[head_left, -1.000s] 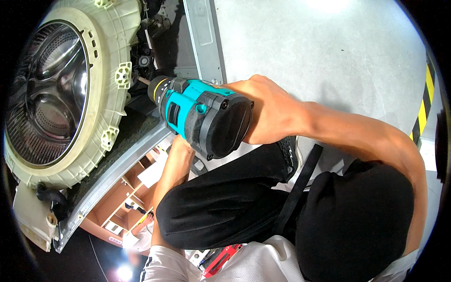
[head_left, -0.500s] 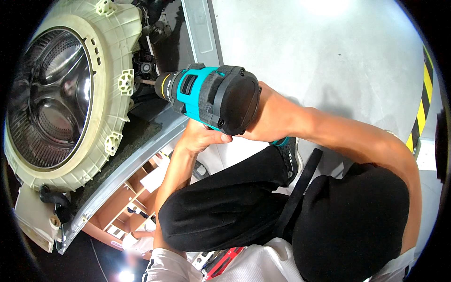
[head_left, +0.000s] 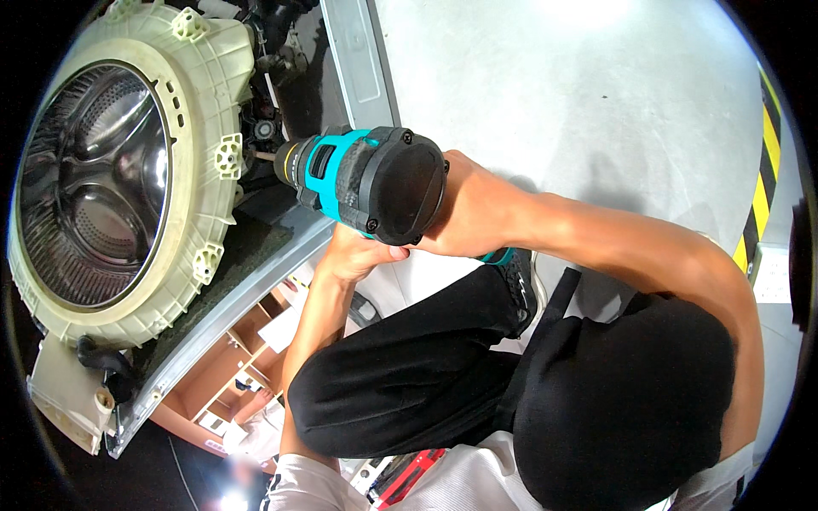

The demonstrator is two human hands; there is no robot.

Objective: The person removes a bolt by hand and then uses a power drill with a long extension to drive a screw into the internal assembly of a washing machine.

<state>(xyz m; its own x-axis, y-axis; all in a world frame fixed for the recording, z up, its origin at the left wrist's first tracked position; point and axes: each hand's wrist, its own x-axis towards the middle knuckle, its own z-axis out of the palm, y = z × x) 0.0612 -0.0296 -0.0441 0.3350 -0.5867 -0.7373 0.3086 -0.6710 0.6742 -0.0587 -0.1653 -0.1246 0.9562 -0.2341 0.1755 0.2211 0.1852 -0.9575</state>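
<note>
A teal and black cordless drill (head_left: pixel 348 175) points left, held in both hands. My right hand (head_left: pixel 469 209) is closed around its grip, which is mostly hidden behind the motor housing and the hand. Below the housing, my left hand (head_left: pixel 354 254) is closed against the drill, thumb showing and other fingers hidden. The long bit (head_left: pixel 264 157) reaches toward the ribbed edge of a cream plastic washing machine tub (head_left: pixel 194 128), close to a lug (head_left: pixel 228 156). Whether the tip touches anything is hidden. Inside the tub sits a shiny metal drum (head_left: pixel 98 187).
The machine's grey metal frame edge (head_left: pixel 230 294) runs below the tub, with a grey panel (head_left: pixel 354 60) above. A black hose (head_left: pixel 102 358) hangs at lower left. Behind are brown shelves (head_left: pixel 200 366) and another person (head_left: pixel 256 434). Yellow-black floor tape (head_left: pixel 763 187) lies right.
The drill and both hands have shifted a little left, bringing the chuck closer to the tub's edge. The grip of both hands looks the same. The person in the background has moved an arm.
</note>
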